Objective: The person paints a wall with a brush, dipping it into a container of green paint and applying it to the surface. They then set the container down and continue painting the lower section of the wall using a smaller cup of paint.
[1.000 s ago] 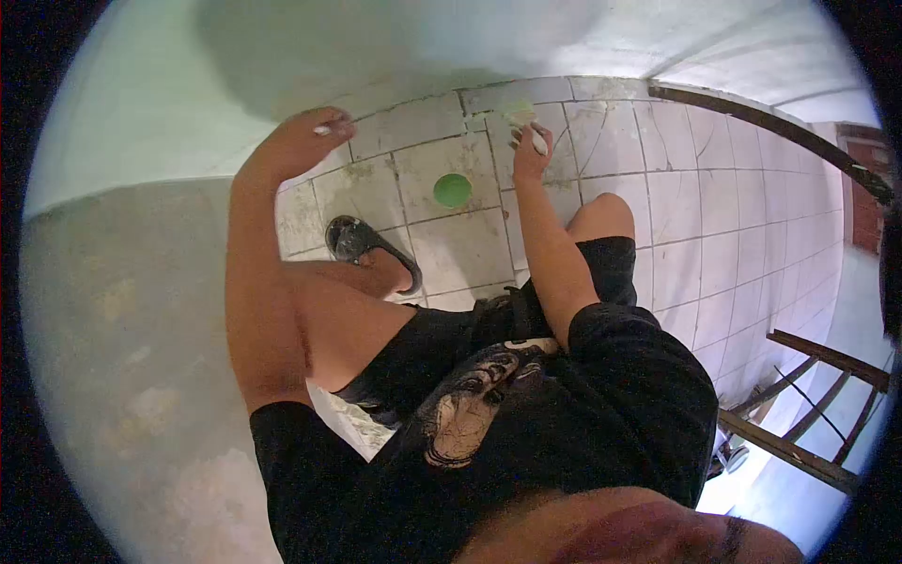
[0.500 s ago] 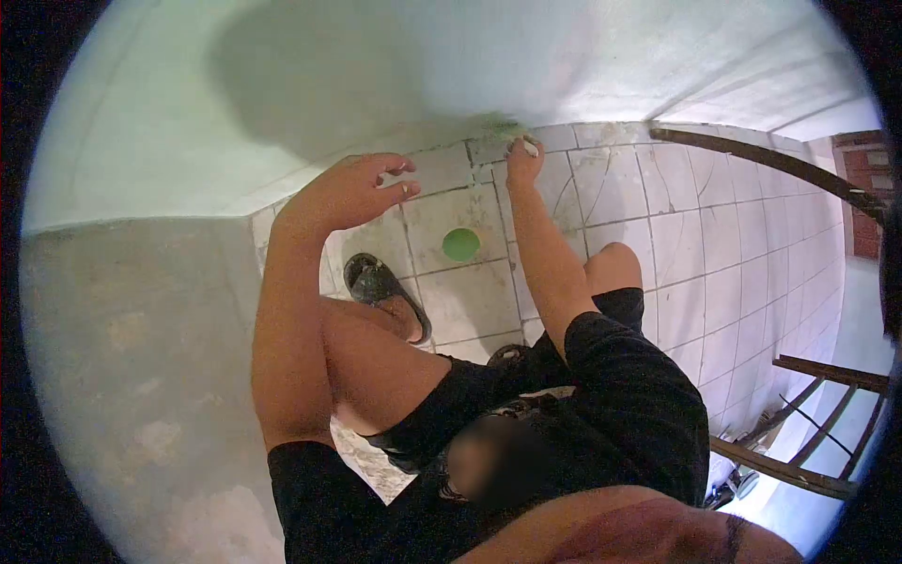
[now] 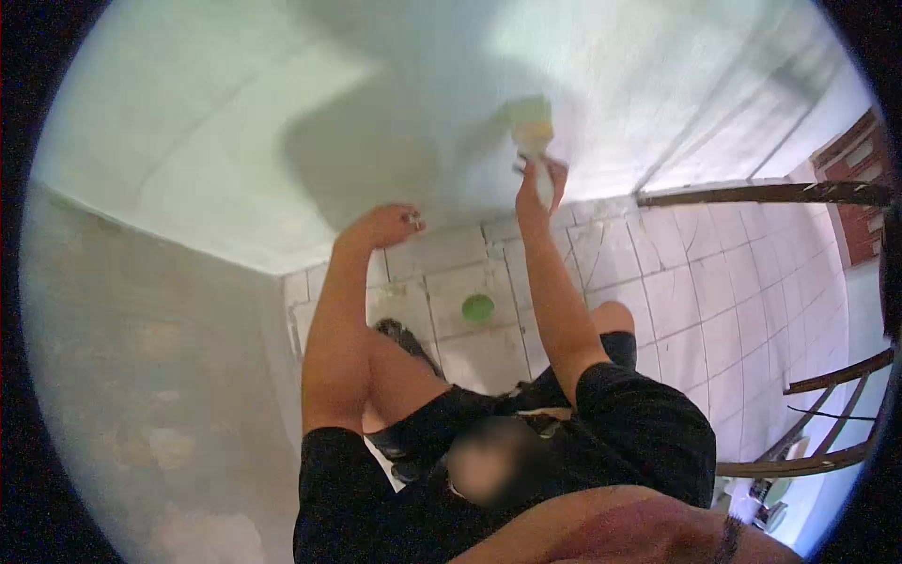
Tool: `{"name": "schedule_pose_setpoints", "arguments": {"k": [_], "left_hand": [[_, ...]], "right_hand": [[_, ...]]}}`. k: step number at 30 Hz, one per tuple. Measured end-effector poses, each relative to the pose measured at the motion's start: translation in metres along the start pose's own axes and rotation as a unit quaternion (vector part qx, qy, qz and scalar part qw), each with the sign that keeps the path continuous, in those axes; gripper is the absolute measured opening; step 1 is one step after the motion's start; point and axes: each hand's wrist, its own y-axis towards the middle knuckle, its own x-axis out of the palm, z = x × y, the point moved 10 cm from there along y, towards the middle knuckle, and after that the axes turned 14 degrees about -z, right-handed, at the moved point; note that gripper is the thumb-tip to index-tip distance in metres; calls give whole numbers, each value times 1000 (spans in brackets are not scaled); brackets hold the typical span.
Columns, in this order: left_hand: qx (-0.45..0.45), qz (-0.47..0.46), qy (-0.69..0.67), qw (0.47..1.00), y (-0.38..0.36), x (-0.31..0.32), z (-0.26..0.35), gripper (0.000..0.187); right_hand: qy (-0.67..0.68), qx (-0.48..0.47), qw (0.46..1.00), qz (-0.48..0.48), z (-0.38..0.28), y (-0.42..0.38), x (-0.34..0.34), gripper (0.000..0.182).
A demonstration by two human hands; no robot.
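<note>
My right hand (image 3: 541,183) is closed around the pale handle of a paintbrush (image 3: 533,132). The brush's green-tinted bristles point up against the pale wall (image 3: 395,85). Lower and to the left, my left hand (image 3: 387,226) is near the foot of the wall, its fingers loosely bent and whitish marks at the tips; I see no object in it. A small round container of green paint (image 3: 478,307) stands on the tiled floor between my arms, apart from both hands.
White floor tiles (image 3: 695,282) stretch to the right. A grey wall or surface (image 3: 160,376) lies at the left. A dark wooden pole (image 3: 752,195) runs beside the wall at right, and a wooden ladder-like frame (image 3: 808,465) stands at lower right. My sandalled foot (image 3: 404,340) is near the container.
My right hand has risen from the wall's base with the brush, now higher on the wall. My left hand has moved slightly right and its fingers bend more. The view has tilted up.
</note>
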Motion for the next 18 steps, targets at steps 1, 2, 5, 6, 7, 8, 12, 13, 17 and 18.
{"name": "schedule_pose_setpoints", "arguments": {"k": [1,2,5,6,7,8,12,13,17,18], "left_hand": [[14,-2,3,1000,-1,3,-3,52],[0,-2,-9,1000,1,7,-12,52],[16,13,-8,1000,-7,10,-17,51],[16,18,-12,1000,-9,9,-15,50],[16,21,-14,1000,-11,11,-14,49],[17,31,-8,999,-7,11,-14,49],[41,-48,-17,998,19,37,-2,51],[44,-41,2,998,24,43,7,50],[-102,-89,-223,965,65,108,-11,50],[-115,-82,-232,963,83,134,-21,50]], "right_hand": [[-41,-9,999,-23,9,-7,0,16],[-83,-18,995,-45,12,-20,0,15],[-137,-51,988,-48,43,-56,-19,12],[-132,-77,988,-37,25,-62,-25,13],[-84,14,996,-30,55,-78,-37,14],[-34,108,993,-24,95,-99,-50,14],[24,195,978,-76,99,-152,-79,19],[28,191,979,-70,89,-160,-90,19],[78,299,947,-87,83,-192,-107,18],[81,325,938,-87,83,-197,-112,17]]}}
